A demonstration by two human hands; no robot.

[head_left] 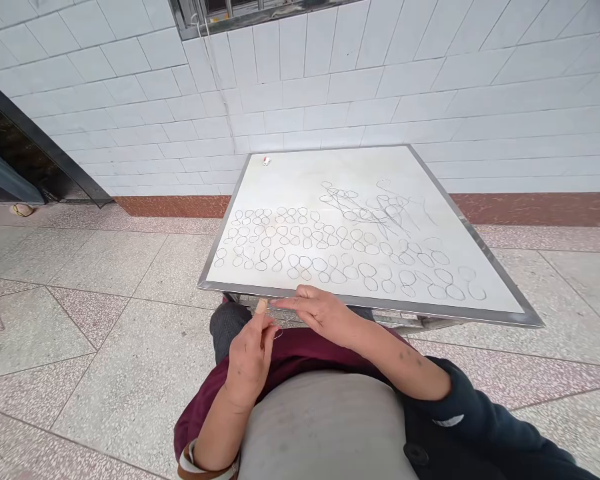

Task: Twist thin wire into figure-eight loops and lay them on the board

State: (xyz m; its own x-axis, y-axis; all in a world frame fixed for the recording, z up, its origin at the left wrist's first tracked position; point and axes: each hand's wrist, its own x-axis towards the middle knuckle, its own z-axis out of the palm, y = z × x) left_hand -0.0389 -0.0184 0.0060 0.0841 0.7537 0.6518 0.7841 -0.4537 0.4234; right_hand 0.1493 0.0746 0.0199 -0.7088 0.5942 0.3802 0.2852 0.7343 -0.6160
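My left hand (247,357) is low in front of the board's near edge, with a beige wrap (261,307) around one raised fingertip. A thin loop (279,333) shows beside its thumb, pinched between the fingers. My right hand (327,317) reaches in from the right, at the near edge. Its index finger stretches left towards the wrapped fingertip, and nothing shows in it. Many thin dark loops (300,264), many in pairs like figure eights, cover the white board (280,183); whether they are wire or drawn I cannot tell.
A tangle of thin lines (390,207) is at the board's back right. A small white and red item (267,161) is near its far left corner. Behind stands a white tiled wall (300,100) with a hanging cord (225,100). A dark doorway (25,153) is at left.
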